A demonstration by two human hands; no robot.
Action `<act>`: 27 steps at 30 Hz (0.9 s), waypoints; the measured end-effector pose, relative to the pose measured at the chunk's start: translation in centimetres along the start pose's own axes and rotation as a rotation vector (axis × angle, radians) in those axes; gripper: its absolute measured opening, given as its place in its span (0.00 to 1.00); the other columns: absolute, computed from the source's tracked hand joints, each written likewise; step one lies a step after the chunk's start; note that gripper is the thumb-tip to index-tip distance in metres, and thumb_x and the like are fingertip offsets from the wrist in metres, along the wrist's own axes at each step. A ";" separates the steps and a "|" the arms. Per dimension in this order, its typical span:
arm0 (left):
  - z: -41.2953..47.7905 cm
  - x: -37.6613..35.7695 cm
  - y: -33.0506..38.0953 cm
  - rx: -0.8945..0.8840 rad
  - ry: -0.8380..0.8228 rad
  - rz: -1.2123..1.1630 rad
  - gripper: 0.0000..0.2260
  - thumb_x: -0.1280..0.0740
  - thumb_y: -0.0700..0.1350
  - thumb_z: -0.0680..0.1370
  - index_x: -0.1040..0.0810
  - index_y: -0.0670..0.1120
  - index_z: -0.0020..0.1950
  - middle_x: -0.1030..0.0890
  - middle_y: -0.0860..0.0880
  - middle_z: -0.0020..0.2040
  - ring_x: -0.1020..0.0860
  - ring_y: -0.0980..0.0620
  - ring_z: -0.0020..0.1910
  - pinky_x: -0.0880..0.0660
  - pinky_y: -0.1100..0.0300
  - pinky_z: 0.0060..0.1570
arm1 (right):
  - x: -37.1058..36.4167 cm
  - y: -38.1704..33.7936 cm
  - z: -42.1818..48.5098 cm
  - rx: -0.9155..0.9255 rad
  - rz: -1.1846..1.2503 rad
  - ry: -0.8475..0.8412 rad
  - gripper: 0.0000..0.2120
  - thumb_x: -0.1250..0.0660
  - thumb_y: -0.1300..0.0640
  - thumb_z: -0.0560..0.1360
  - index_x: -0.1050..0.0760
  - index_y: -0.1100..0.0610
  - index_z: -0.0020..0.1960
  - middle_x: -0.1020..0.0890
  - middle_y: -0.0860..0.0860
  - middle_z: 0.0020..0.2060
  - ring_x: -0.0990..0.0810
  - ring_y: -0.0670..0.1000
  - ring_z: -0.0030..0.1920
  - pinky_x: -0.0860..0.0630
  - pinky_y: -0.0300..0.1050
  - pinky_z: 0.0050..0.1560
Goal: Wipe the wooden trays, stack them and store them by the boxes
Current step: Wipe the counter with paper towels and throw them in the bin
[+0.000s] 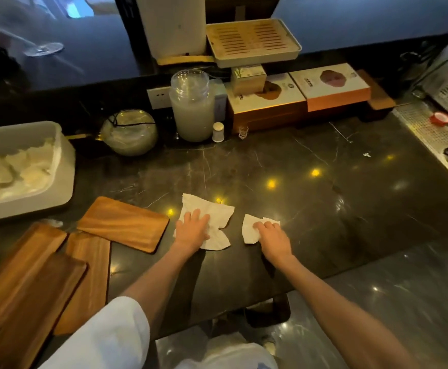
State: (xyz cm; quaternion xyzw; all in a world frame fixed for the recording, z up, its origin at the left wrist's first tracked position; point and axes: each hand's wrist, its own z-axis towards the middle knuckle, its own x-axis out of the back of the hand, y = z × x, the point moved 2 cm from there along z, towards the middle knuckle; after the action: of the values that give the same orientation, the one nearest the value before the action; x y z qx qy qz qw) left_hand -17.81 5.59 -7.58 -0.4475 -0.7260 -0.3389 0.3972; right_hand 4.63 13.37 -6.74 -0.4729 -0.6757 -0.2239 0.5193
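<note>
Several wooden trays lie at the front left of the dark marble counter: one flat tray [123, 224] nearest my hands, a narrow one [87, 278] beside it, and two darker ones [23, 272] overlapping at the left edge. My left hand [193, 230] rests palm down, fingers spread, on a large white paper towel [217, 217]. My right hand [272, 237] presses on a smaller white paper towel [249, 231] just to the right. Both towels lie flat on the counter, right of the trays. Flat boxes [300, 89] stand at the back of the counter.
A grey bin [63, 166] with white cloths sits at the left. A glass bowl [129, 133], a tall jar [192, 107], a small shaker [218, 132] and a tiny glass [243, 132] stand at the back. A slatted tea tray [253, 42] sits above the boxes. A metal drip grate [430, 139] lies at right.
</note>
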 end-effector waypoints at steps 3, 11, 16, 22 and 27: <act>-0.1 -0.2 -0.1 -0.035 0.102 -0.056 0.15 0.39 0.48 0.80 0.30 0.47 0.66 0.30 0.46 0.67 0.33 0.43 0.66 0.31 0.46 0.61 | -0.1 -0.1 -0.8 0.066 0.047 0.062 0.20 0.35 0.61 0.77 0.29 0.49 0.68 0.23 0.52 0.60 0.28 0.55 0.62 0.28 0.47 0.57; -5.5 -1.6 -1.2 -0.055 0.313 -0.511 0.12 0.38 0.37 0.79 0.23 0.42 0.62 0.24 0.41 0.60 0.28 0.41 0.59 0.31 0.57 0.58 | 0.6 0.8 -4.6 0.108 0.483 0.161 0.13 0.40 0.63 0.79 0.19 0.54 0.57 0.27 0.52 0.51 0.25 0.49 0.51 0.28 0.31 0.51; -11.7 -1.2 -0.1 0.051 0.446 -0.823 0.14 0.42 0.31 0.78 0.20 0.37 0.57 0.23 0.44 0.61 0.27 0.46 0.63 0.34 0.78 0.53 | 0.6 1.8 -6.9 0.002 0.784 0.185 0.18 0.41 0.71 0.77 0.16 0.55 0.51 0.24 0.56 0.56 0.25 0.50 0.54 0.32 0.20 0.46; -17.0 -3.4 3.3 0.259 0.474 -1.038 0.15 0.43 0.29 0.75 0.19 0.41 0.39 0.19 0.45 0.54 0.23 0.45 0.58 0.31 0.65 0.50 | 0.1 4.0 -10.3 0.067 0.962 0.065 0.19 0.42 0.71 0.76 0.20 0.57 0.58 0.27 0.56 0.68 0.29 0.50 0.66 0.33 0.26 0.58; -21.5 -6.5 9.7 0.423 0.529 -1.279 0.11 0.39 0.33 0.74 0.19 0.41 0.49 0.23 0.44 0.57 0.24 0.44 0.58 0.27 0.63 0.48 | -0.9 8.9 -13.8 0.241 0.893 -0.042 0.24 0.43 0.75 0.77 0.27 0.58 0.68 0.36 0.54 0.74 0.38 0.53 0.74 0.39 0.51 0.75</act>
State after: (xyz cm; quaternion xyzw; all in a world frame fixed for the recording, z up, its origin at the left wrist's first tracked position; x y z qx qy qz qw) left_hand -1.16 -11.48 -2.18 0.2483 -0.7754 -0.4543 0.3615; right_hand 19.17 6.10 -4.31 -0.6583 -0.4375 0.1112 0.6023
